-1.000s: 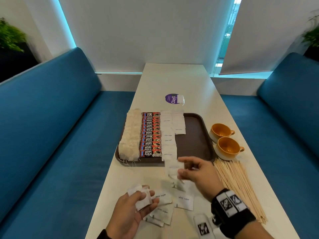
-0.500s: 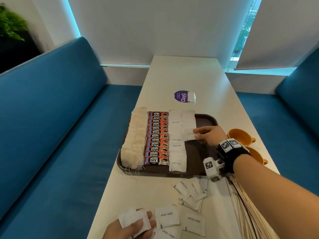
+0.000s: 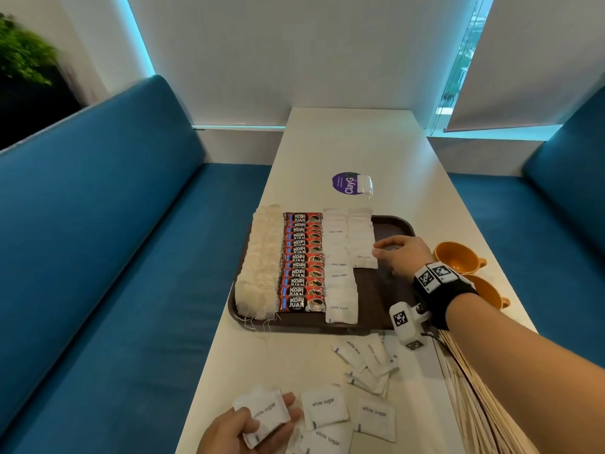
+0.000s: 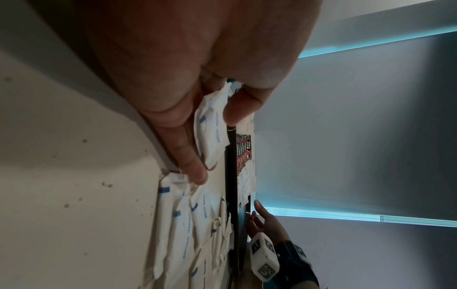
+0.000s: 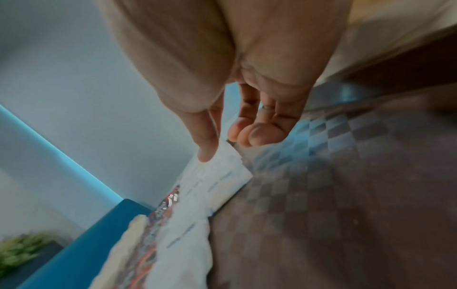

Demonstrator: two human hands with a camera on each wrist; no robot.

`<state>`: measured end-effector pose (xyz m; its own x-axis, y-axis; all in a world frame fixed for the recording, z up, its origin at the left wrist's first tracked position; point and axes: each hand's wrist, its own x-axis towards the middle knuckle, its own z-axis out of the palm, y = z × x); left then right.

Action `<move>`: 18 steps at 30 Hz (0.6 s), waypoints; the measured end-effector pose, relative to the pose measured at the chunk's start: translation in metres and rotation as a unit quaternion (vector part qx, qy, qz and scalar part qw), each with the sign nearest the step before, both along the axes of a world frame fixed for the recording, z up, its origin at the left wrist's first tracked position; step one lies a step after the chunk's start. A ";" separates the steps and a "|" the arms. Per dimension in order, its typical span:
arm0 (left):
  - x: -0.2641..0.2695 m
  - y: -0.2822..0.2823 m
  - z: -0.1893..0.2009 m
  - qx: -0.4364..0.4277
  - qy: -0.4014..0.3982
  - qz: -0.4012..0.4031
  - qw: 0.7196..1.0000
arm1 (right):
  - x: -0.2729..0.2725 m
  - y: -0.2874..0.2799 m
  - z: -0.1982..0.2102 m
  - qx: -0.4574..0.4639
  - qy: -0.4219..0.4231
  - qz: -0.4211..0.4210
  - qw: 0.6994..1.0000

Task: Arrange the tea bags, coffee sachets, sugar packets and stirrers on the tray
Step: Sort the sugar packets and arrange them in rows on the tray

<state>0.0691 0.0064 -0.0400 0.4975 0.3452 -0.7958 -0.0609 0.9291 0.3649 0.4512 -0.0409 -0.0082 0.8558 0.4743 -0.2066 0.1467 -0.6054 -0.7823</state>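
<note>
Overhead, the left hand (image 3: 244, 430) pinches a few sugar packets (image 3: 263, 416) over the table's near edge; rightward, the right hand (image 3: 401, 257) reaches onto the tray (image 3: 393, 231). Only its wrist view shows the thumb (image 5: 206, 136) touching the row's last packet (image 5: 222, 166), fingers loose.

An office lounge or café booth: blue upholstered benches (image 3: 98, 224) flank a long white surface (image 3: 353, 145) beneath roller blinds (image 3: 523, 60), with a potted plant (image 3: 23, 54).
</note>
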 end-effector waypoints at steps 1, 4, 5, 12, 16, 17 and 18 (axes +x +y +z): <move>-0.003 0.000 0.003 0.035 0.004 -0.024 0.999 | -0.009 -0.006 0.008 0.015 0.001 0.001 1.000; -0.005 -0.002 0.007 0.090 -0.033 -0.014 0.995 | -0.051 -0.032 0.034 0.067 0.025 0.020 0.997; -0.004 -0.004 0.009 0.104 -0.044 -0.015 0.994 | -0.068 -0.041 0.040 0.078 0.034 0.033 0.996; -0.003 -0.030 0.036 0.191 -0.063 -0.037 0.979 | -0.189 -0.091 0.050 0.119 0.121 0.165 0.972; -0.004 -0.046 0.053 0.227 -0.085 -0.074 0.967 | -0.229 -0.113 0.041 0.163 0.176 0.164 0.957; -0.005 -0.050 0.057 0.235 -0.086 -0.082 0.965 | -0.236 -0.118 0.039 0.179 0.189 0.154 0.953; -0.007 -0.052 0.059 0.243 -0.084 -0.087 0.962 | -0.241 -0.122 0.037 0.195 0.198 0.143 0.950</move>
<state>0.0622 -0.0461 0.0190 0.6888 0.5571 -0.4639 -0.0168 0.6519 0.7581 0.2097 -0.1633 0.0292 0.5729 0.7817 -0.2465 -0.0915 -0.2379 -0.9670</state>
